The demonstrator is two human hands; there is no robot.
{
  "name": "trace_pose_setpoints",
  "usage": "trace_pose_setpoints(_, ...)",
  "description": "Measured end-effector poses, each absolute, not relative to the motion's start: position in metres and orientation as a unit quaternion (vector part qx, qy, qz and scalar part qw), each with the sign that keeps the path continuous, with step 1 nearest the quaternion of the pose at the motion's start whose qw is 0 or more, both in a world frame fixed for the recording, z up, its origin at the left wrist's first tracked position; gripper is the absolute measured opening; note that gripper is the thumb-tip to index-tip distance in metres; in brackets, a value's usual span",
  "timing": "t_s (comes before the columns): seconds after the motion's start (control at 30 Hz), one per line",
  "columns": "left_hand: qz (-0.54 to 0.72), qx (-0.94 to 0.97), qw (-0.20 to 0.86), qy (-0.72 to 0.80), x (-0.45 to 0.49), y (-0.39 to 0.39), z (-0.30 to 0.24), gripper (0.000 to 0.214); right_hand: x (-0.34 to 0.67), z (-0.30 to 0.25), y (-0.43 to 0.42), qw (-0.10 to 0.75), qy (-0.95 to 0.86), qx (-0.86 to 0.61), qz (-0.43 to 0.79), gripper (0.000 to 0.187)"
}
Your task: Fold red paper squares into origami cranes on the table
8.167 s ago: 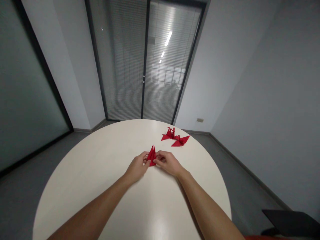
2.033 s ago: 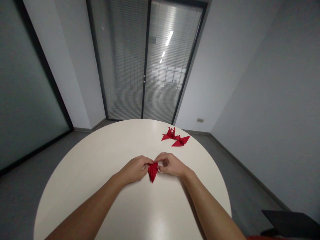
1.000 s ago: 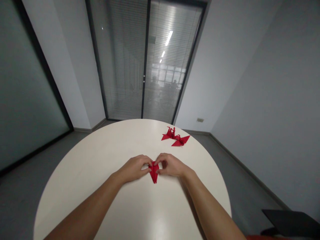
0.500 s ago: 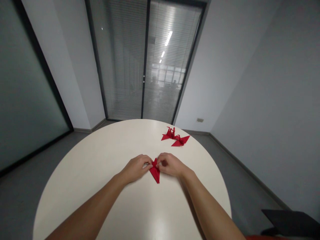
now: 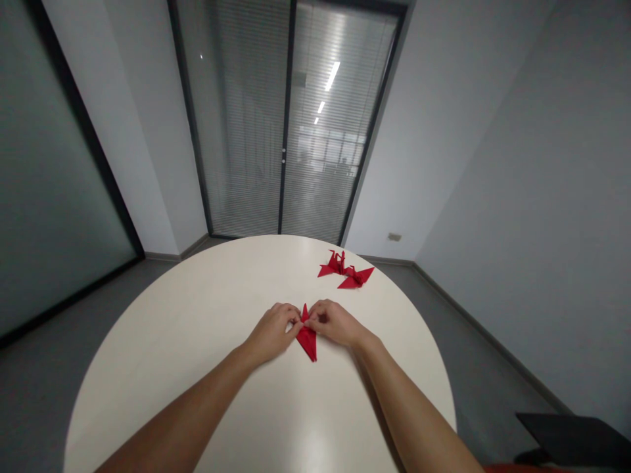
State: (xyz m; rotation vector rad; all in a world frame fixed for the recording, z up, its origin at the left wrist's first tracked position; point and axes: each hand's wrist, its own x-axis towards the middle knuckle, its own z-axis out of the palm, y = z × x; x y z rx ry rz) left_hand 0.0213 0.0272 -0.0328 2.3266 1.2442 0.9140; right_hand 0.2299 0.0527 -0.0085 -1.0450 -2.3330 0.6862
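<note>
A narrow piece of folded red paper (image 5: 307, 338) lies on the round white table (image 5: 197, 315), its long point aimed back toward me and a small tip sticking up between my fingers. My left hand (image 5: 273, 330) pinches its upper left edge with fingers curled. From the other side, my right hand (image 5: 332, 322) pinches the upper right edge, thumb and forefinger closed on the paper. Both hands rest on the tabletop and nearly touch each other.
Two finished red paper cranes (image 5: 346, 270) sit side by side at the table's far right. Glass doors with blinds (image 5: 290, 125) stand behind the table. A dark object (image 5: 572, 435) shows at the lower right, off the table.
The paper pointed away from me at first and now points toward me. Over the last second its long tip has swung slightly right and my hands have edged farther away.
</note>
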Motion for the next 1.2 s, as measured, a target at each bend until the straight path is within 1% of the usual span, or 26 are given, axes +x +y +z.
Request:
trace_pose_setpoints(0.17,0.324,0.815,0.179,0.445,0.022,0.027,-0.031,0.016,0.229,-0.012,0.055,0.25,-0.848,-0.388,0.259,0.015)
trace_pose_setpoints(0.33,0.329,0.807,0.176,0.458,0.024,0.023,-0.03,0.013,0.228,-0.012,0.054,0.25,-0.847,-0.401,0.244,0.006)
trace_pose_setpoints(0.5,0.335,0.803,0.166,0.465,0.024,0.025,-0.036,0.019,0.227,-0.011,0.053,0.257,-0.845,-0.405,0.235,0.013)
trace_pose_setpoints(0.57,0.339,0.799,0.153,0.473,0.024,0.027,-0.038,0.017,0.227,-0.011,0.053,0.255,-0.849,-0.4,0.233,0.015)
trace_pose_setpoints(0.7,0.355,0.788,0.14,0.483,0.022,0.027,-0.04,0.005,0.227,-0.014,0.054,0.259,-0.85,-0.41,0.208,0.021)
trace_pose_setpoints(0.8,0.361,0.784,0.146,0.482,0.02,0.028,-0.041,0.007,0.227,-0.016,0.056,0.256,-0.851,-0.415,0.192,0.027)
trace_pose_setpoints(0.97,0.352,0.788,0.146,0.483,0.02,0.028,-0.041,0.007,0.228,-0.018,0.057,0.253,-0.855,-0.415,0.184,0.028)
trace_pose_setpoints(1.1,0.35,0.793,0.15,0.476,0.02,0.028,-0.038,0.007,0.225,-0.019,0.056,0.271,-0.84,-0.423,0.203,0.023)
trace_pose_setpoints(1.2,0.339,0.806,0.163,0.456,0.016,0.027,-0.037,0.016,0.222,-0.022,0.057,0.28,-0.819,-0.438,0.242,0.019)
